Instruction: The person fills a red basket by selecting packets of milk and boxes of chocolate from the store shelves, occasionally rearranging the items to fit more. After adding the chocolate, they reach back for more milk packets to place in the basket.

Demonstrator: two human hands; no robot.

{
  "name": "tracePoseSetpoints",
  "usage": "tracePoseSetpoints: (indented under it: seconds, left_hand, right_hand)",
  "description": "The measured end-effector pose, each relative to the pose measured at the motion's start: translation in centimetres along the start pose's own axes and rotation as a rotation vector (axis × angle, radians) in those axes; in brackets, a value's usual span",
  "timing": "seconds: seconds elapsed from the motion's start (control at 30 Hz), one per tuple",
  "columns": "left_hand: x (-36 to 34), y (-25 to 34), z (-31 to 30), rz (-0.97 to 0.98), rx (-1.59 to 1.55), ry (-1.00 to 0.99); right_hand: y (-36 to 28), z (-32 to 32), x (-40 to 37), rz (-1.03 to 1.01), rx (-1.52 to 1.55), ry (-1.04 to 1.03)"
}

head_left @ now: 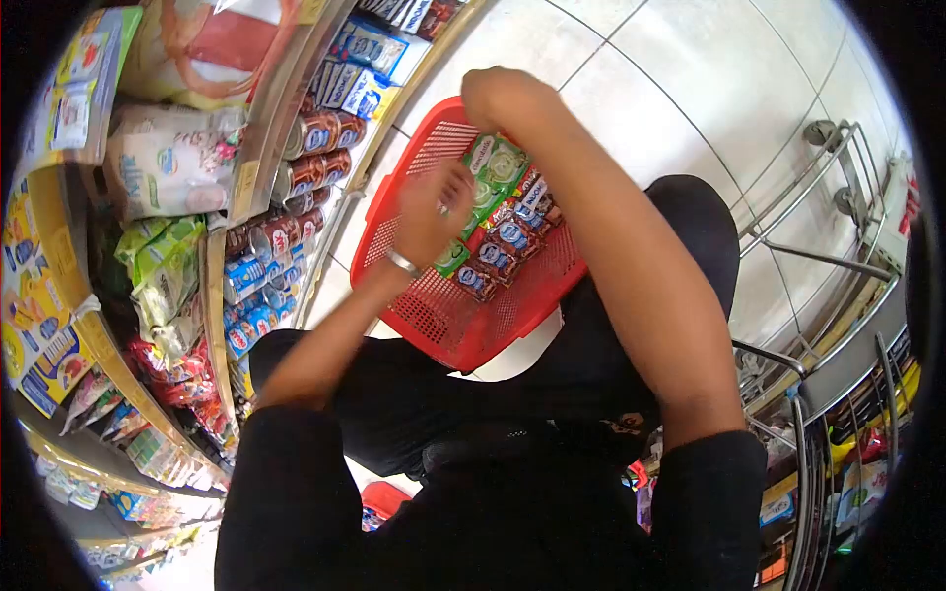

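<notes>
A red plastic basket with perforated walls stands between my knees on the floor. Inside it lie green packs and, beside them, rows of small brown and blue sachets. My left hand, a bracelet at its wrist, is over the basket's left side near the green packs; motion smears its fingers. At the far end, my right hand is bent over the basket's rim. Its fingers are turned away from me, so I cannot see whether they grip anything.
Shelves on the left hold cans, pouches and bagged goods. A metal wire rack or cart with wheels stands at the right. Behind me on the floor is another red container. White floor tiles extend beyond the basket.
</notes>
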State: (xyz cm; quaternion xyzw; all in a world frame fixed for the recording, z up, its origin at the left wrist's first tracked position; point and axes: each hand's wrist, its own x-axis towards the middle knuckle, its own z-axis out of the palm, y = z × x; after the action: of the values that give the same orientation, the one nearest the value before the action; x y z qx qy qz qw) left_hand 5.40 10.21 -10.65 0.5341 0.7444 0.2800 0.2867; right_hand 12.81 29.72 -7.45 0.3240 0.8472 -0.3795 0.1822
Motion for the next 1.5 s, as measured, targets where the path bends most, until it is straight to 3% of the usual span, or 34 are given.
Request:
tracePoseSetpoints:
  seconds: [0.1, 0.2, 0.33, 0.43, 0.57, 0.63, 0.7, 0.77, 0.8, 0.87, 1.0, 1.07, 1.2, 1.4, 1.5]
  left_hand:
    - [-5.4, -6.7, 7.9, -0.181, 0.038, -0.321]
    - [-7.8, -8.4, 14.2, -0.206, 0.151, -0.110]
    - [-7.7, -5.6, 16.4, -0.376, 0.274, 0.064]
    - [-7.9, -7.1, 17.3, -0.490, 0.294, 0.074]
    - [-8.2, -9.9, 16.4, -0.482, 0.144, -0.023]
    - [-8.3, -10.6, 15.4, -0.348, 0.086, 0.015]
    - [-7.9, -11.6, 14.6, -0.394, -0.013, -0.045]
    - [-7.1, -11.0, 13.2, -0.495, -0.015, -0.290]
    - [-7.2, -10.7, 13.2, -0.493, -0.013, -0.289]
    - [-6.9, -9.9, 13.8, -0.147, 0.219, -0.062]
    - [-4.4, -6.5, 16.2, -0.136, 0.163, -0.021]
    - [-3.4, -5.6, 18.0, -0.245, 0.207, 0.080]
    - [-2.4, -4.3, 18.9, -0.458, 0.266, 0.101]
    - [-3.5, -6.2, 18.9, -0.338, -0.062, -0.055]
    - [-3.7, -5.2, 19.1, -0.249, 0.077, 0.064]
  right_hand:
    - [0.8, -0.1, 1.4, -0.060, -0.009, 0.028]
    - [1.0, 0.0, 2.6, 0.002, 0.029, 0.073]
    - [0.7, -0.4, 2.1, 0.031, 0.095, 0.101]
    - [0.9, -0.8, 1.8, 0.069, 0.080, 0.133]
    - [1.3, -1.6, 1.0, 0.106, 0.077, 0.143]
    - [1.7, -1.8, 0.9, 0.113, 0.064, 0.174]
    - [1.7, -2.1, 0.9, 0.114, 0.063, 0.158]
    - [1.3, -2.2, 0.9, 0.112, 0.066, 0.145]
    - [1.2, -2.1, 0.7, 0.109, 0.085, 0.145]
    - [0.9, -2.0, 0.5, 0.108, 0.104, 0.158]
    - [0.5, -2.0, 0.0, 0.122, 0.091, 0.136]
    - [0.4, -2.7, -0.4, 0.139, 0.046, 0.046]
    - [0.5, -2.4, -0.1, 0.155, 0.052, 0.057]
    - [0.7, -2.4, 0.7, 0.157, 0.048, 0.043]
    - [0.6, -2.7, 0.7, 0.174, 0.033, 0.031]
